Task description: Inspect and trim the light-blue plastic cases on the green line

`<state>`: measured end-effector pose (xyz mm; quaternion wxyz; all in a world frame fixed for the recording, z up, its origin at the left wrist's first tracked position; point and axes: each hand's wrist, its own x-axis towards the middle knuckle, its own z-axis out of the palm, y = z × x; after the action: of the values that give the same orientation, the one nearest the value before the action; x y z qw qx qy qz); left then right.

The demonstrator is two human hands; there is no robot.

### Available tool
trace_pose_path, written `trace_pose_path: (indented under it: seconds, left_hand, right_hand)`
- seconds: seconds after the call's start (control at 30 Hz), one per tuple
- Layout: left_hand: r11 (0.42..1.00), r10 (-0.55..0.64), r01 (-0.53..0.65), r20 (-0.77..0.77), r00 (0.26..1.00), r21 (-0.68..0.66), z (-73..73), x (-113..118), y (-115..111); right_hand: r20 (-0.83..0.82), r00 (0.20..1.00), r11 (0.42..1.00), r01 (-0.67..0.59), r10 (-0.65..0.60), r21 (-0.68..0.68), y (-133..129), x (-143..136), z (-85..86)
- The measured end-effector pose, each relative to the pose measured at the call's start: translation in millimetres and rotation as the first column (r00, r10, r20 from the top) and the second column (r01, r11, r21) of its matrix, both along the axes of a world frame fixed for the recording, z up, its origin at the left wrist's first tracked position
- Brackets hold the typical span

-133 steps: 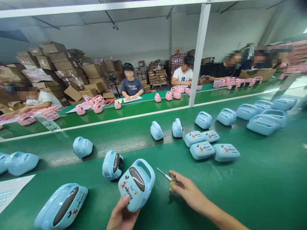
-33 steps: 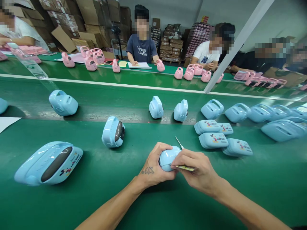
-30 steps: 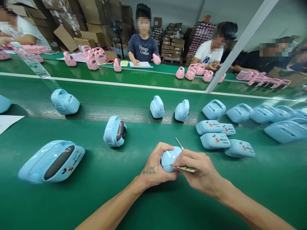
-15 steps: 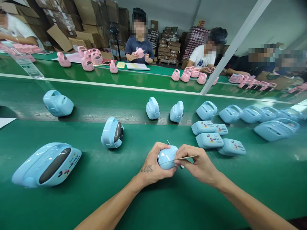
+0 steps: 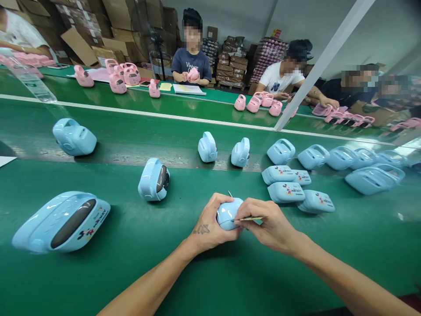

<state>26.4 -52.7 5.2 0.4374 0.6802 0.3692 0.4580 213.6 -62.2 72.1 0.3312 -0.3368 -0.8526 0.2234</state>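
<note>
A glossy light-blue plastic casing [image 5: 227, 213] is gripped by my left hand [image 5: 208, 224], fingers and thumb wrapped round its left side. Between the closed thumb and fingers of my right hand [image 5: 268, 223] is a thin flat strip [image 5: 250, 218], its tip against the casing's right side. A thin pointed piece [image 5: 230, 193] sticks up behind the casing. To the left stands a blue casing with a dark window [image 5: 154, 180]. Nearer the left edge lies a larger-looking blue casing [image 5: 70, 223] with a printed cartoon figure. Several printed blue pieces [image 5: 287, 192] lie to the right of my hands.
Blue casings with handles [image 5: 281, 152] stand in a row along the belt [image 5: 171, 138]. Another blue casing [image 5: 75, 137] is at its left. Across it, people handle pink casings [image 5: 131, 73]. A clear bottle [image 5: 37, 87] and a slanted white post [image 5: 324, 66] rise beyond.
The blue casings on the belt appear slightly further left. My right hand and the strip have shifted slightly left against the casing. Across the belt, a person's arm now reaches to pink pieces.
</note>
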Motion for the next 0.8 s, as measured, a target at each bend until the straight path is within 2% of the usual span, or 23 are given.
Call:
trace_pose_path:
  seconds: [0.3,0.6,0.7,0.77,0.8]
  left_hand:
    - [1.0,-0.022,0.022,0.015,1.0,-0.014,-3.9,-0.1,-2.0]
    - [0.993,0.025,-0.023,0.02,0.999,-0.117,4.0,-0.9,-1.9]
    - [0.992,0.02,-0.018,0.01,1.0,-0.123,6.3,-1.9,-1.6]
    - [0.992,0.013,-0.014,-0.008,1.0,-0.124,8.4,-2.5,-1.2]
    - [0.992,0.012,-0.014,-0.014,1.0,-0.126,9.6,-2.7,-0.9]
  right_hand:
    - [0.063,0.998,1.0,0.019,-0.018,-0.014,-3.5,-5.1,9.2]
    - [0.11,0.993,0.999,0.049,-0.051,0.017,-3.6,-14.4,10.5]
    - [0.029,0.995,0.984,0.101,-0.098,-0.145,-3.0,-11.4,12.7]
    - [-0.069,0.968,0.92,0.204,-0.24,-0.334,-2.6,1.5,10.9]
    - [-0.098,0.935,0.862,0.268,-0.34,-0.43,-2.6,11.7,7.8]
